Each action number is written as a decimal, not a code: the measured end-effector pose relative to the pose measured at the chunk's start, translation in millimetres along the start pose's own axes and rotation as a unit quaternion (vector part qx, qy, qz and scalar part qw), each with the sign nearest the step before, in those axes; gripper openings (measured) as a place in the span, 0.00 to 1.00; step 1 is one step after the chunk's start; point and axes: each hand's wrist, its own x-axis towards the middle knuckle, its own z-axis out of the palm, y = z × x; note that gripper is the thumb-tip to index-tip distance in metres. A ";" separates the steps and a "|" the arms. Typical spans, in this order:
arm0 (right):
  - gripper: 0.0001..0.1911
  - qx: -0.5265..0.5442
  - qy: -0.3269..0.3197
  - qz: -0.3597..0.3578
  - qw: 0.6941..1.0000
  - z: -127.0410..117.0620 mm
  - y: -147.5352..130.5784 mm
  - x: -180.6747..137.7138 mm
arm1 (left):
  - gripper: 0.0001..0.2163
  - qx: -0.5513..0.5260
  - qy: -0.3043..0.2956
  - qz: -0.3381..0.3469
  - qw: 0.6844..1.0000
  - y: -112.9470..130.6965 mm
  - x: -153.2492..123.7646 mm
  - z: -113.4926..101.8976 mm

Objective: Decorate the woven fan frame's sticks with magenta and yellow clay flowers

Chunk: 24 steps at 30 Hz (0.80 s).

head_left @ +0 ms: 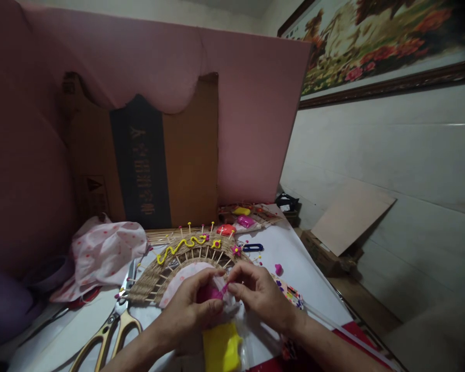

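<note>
My left hand is closed around a lump of magenta clay, held just above the white table. My right hand pinches a small bit of the same clay at its right edge, fingertips pressed together. Both hands hover in front of a woven fan-shaped straw piece set with pins, a yellow clay squiggle and small clay flowers. A yellow clay block in clear wrap lies under my wrists.
Gold-handled scissors lie at the left front. A pink dotted cloth sits at the left. More clay packets, a blue clip and a pink clay bit lie behind. A cardboard panel and pink board stand at the back.
</note>
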 end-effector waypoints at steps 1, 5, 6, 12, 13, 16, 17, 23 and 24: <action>0.04 -0.034 -0.003 -0.020 0.999 0.1 -1.8 -1.1 | 0.21 -0.007 -0.002 0.004 1.000 0.5 0.3 0.4; 0.12 -0.108 -0.020 -0.089 0.990 -0.7 -5.0 -4.0 | 0.19 -0.012 -0.001 0.017 1.000 1.1 1.0 1.0; 0.13 -0.112 -0.024 -0.107 0.988 -0.8 -4.6 -4.3 | 0.19 -0.016 0.001 0.013 1.000 1.1 1.0 1.4; 0.13 -0.146 -0.011 -0.153 0.977 2.4 0.5 -5.6 | 0.20 -0.086 -0.021 0.000 0.996 3.4 0.6 6.4; 0.12 -0.137 0.000 -0.140 0.981 2.5 0.7 -5.3 | 0.20 -0.091 -0.021 0.001 0.996 3.4 0.4 6.9; 0.03 -0.011 0.058 -0.059 0.997 -0.2 0.7 -1.9 | 0.20 -0.083 -0.002 -0.023 0.996 1.5 0.5 6.2; 0.04 0.054 0.078 -0.030 0.995 -2.0 0.6 -0.1 | 0.21 -0.075 0.006 -0.032 0.997 0.4 0.8 5.4; 0.11 0.294 0.068 0.075 0.950 -9.5 4.4 7.9 | 0.18 0.024 0.064 0.007 0.998 -1.1 3.2 -3.6; 0.13 0.300 0.062 0.084 0.948 -9.4 6.0 8.3 | 0.17 0.058 0.077 0.023 0.995 -0.9 3.1 -5.2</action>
